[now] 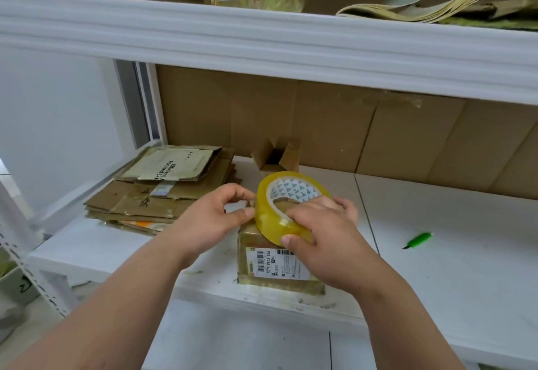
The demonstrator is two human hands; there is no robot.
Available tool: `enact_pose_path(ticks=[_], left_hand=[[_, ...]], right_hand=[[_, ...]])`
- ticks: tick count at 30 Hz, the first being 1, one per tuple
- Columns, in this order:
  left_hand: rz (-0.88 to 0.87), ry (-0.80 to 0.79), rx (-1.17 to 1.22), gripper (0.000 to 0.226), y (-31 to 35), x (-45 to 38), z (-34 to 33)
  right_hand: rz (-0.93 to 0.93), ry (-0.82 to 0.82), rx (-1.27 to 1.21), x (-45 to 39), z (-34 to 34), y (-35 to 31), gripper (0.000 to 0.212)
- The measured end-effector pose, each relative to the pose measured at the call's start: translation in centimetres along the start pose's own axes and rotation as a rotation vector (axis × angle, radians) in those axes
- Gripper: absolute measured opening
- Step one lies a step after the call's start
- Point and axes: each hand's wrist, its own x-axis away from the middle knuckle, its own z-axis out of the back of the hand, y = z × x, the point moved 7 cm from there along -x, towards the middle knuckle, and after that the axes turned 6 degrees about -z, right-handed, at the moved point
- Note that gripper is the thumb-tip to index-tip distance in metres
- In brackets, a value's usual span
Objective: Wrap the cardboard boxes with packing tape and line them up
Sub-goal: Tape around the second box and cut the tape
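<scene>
White shelf: my right hand grips the yellowish clear tape roll on the small labelled cardboard box; my left hand pinches at the tape end. Wrapping is underway, I judge; the open box at the rear edge awaits.

Box at front edge of surface, tape roll on top of it. Left hand left of roll, right hand on its right side. Open small box behind. Flattened cardboard stack back left. Cutter right, well apart. Shelf overhead.
</scene>
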Motion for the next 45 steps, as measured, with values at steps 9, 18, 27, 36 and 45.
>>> enact_pose_path(ticks=[9, 18, 27, 36, 45], left_hand=[[-0.049, 0.16, 0.051, 0.016, 1.2, 0.0, 1.5], [-0.058, 0.258, 0.02, 0.017, 2.4, -0.1, 1.2], [-0.049, 0.33, 0.216, 0.021, 3.0, 0.0, 2.1], [0.054, 0.284, 0.282, 0.018, 2.9, -1.2, 2.0], [0.112, 0.284, 0.385, 0.018, 3.1, -1.6, 1.9]], right_hand=[[0.043, -0.002, 0.216, -0.4, 1.7, -0.9, 0.021], [0.05, 0.025, 0.075, -0.9, 3.8, -0.4, 0.036], [0.096, 0.075, 0.019, -0.8, 6.1, 0.4, 0.022], [-0.094, 0.022, -0.095, -1.2, 6.9, 3.8, 0.034], [-0.098, -0.023, -0.283, -1.6, 8.1, 6.1, 0.021]])
